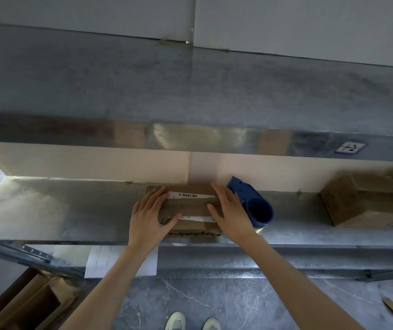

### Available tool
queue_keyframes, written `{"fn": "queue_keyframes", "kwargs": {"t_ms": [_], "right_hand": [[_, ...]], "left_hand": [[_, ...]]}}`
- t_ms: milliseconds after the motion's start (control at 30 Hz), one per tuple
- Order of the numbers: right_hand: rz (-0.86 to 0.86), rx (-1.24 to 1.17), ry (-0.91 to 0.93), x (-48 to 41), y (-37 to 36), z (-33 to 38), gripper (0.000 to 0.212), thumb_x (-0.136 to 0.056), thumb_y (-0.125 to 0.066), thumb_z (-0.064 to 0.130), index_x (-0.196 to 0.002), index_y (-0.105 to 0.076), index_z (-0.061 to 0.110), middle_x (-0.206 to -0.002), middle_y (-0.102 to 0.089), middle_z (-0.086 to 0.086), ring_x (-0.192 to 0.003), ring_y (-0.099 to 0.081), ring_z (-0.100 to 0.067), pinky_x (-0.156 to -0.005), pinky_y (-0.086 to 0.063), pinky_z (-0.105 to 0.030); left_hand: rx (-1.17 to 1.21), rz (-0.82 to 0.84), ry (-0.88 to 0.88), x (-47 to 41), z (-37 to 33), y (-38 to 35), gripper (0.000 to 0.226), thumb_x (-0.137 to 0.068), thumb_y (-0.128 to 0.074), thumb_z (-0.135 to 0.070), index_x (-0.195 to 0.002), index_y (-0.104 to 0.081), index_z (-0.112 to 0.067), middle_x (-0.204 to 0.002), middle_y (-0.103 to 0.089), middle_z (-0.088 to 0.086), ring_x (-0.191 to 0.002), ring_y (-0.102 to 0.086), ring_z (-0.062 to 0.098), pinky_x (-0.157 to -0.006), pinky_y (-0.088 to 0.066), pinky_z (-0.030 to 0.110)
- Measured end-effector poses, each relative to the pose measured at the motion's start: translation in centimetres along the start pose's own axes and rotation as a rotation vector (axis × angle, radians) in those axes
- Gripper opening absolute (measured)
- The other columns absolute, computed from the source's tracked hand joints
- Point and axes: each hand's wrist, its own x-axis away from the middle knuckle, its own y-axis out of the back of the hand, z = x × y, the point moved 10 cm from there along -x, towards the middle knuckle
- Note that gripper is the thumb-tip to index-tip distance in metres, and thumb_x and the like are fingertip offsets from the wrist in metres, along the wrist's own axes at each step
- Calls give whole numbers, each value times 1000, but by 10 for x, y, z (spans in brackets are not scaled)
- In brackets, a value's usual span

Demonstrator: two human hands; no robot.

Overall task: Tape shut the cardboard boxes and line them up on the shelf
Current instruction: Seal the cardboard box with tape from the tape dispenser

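Small box: a cardboard box (188,206) sits on the metal shelf (71,210) near its front edge, with its back close to the pale wall. Its top flaps lie down, so its contents are hidden.
On its lid: two white label strips, the rear one with a barcode.
Left hand (149,215): lies flat on the left end of the lid with fingers straight and spread and the thumb pointing inward. It grips nothing.
Right hand (231,213): lies flat on the right end of the lid, fingers straight and together, holding nothing.
Tape dispenser (255,203): blue, on the shelf just to the right of the small box and behind the right hand.
Second box (366,201): closed cardboard, far right on the same shelf, cut off by the frame edge.
Floor box (31,303): open cardboard carton at lower left with its flaps up. Its inside is dark and partly out of frame, and I cannot tell what it holds.
Paper sheet (100,260): hangs below the shelf front, partly behind the left forearm.
Hard to make out: the print on the small box's front face is half covered by the wrists. Whether tape crosses its seam cannot be told. The sticker (350,147) on the upper shelf edge is blurred.
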Motion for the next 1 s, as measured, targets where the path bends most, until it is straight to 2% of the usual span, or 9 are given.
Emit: {"fn": "queue_keyframes", "kwargs": {"t_ms": [33, 300, 400, 500, 667, 733, 800, 900, 1000], "right_hand": [[-7, 17, 2, 0, -2, 0, 59, -102, -43, 38, -154, -19, 23, -157, -27, -1, -144, -26, -20, -119, -21, -40], [-73, 205, 18, 6, 10, -13, 51, -104, -36, 38, -152, -28, 22, -155, -32, -3, -147, -20, -22, -123, -7, -39], [-76, 105, 47, 7, 11, -4, 52, -104, -39, 36, -152, -29, 22, -158, -28, -3, -148, -18, -22, -120, -21, -42], [11, -98, 37, 4, -6, 5, 55, -103, -42, 36, -154, -22, 27, -162, -16, 4, -148, -16, -14, -113, -31, -26], [64, -414, -77, 2, -37, 14, 62, -101, -47, 37, -154, -15, 32, -162, 0, 14, -143, -7, 4, -105, -10, -1], [54, -464, -77, 4, -47, 20, 66, -100, -47, 39, -153, -9, 36, -159, 8, 18, -137, -5, 11, -95, -10, 9], [20, -476, -73, 4, -49, 21, 68, -99, -48, 41, -151, -4, 41, -159, 11, 18, -136, -5, 15, -92, -13, 11], [-31, -487, -54, 4, -46, 18, 69, -98, -51, 39, -149, -5, 44, -161, 7, 14, -129, -1, 31, -95, -12, 9], [-61, -469, -5, 6, -43, 20, 69, -96, -52, 45, -149, -7, 49, -161, 7, 14, -129, -2, 31, -96, -14, 8]], "left_hand": [[4, -3, -1, 0, 0, 0, 69, -82, -50, -69, -130, -61, -20, -144, -53, -6, -136, -46, 16, -112, -37, 42], [7, -3, -17, 2, 0, 2, 69, -83, -50, -68, -131, -61, -19, -145, -52, -5, -136, -45, 16, -112, -33, 38], [-14, -3, -36, 3, -1, 3, 69, -84, -50, -68, -132, -61, -19, -145, -53, -5, -135, -47, 17, -111, -33, 37], [-20, -6, -44, 5, 2, 7, 68, -84, -51, -68, -130, -62, -19, -143, -54, -5, -133, -48, 17, -111, -34, 36], [-14, -32, -28, 9, 17, 16, 68, -83, -52, -69, -130, -62, -20, -143, -53, -6, -134, -48, 17, -111, -34, 36], [19, -42, -16, 10, 22, 16, 71, -83, -52, -71, -130, -62, -18, -143, -54, -5, -135, -46, 18, -115, -31, 42], [97, -38, -16, 9, 24, 13, 73, -82, -52, -71, -130, -61, -16, -143, -53, -3, -138, -41, 19, -119, -27, 48], [217, -17, -8, 7, 27, 9, 74, -81, -59, -67, -132, -58, -15, -146, -49, -4, -145, -30, 14, -116, -31, 36], [261, -6, -4, 11, 30, 9, 74, -80, -61, -65, -136, -55, -18, -150, -44, -9, -149, -22, 11, -115, -28, 32]]}}
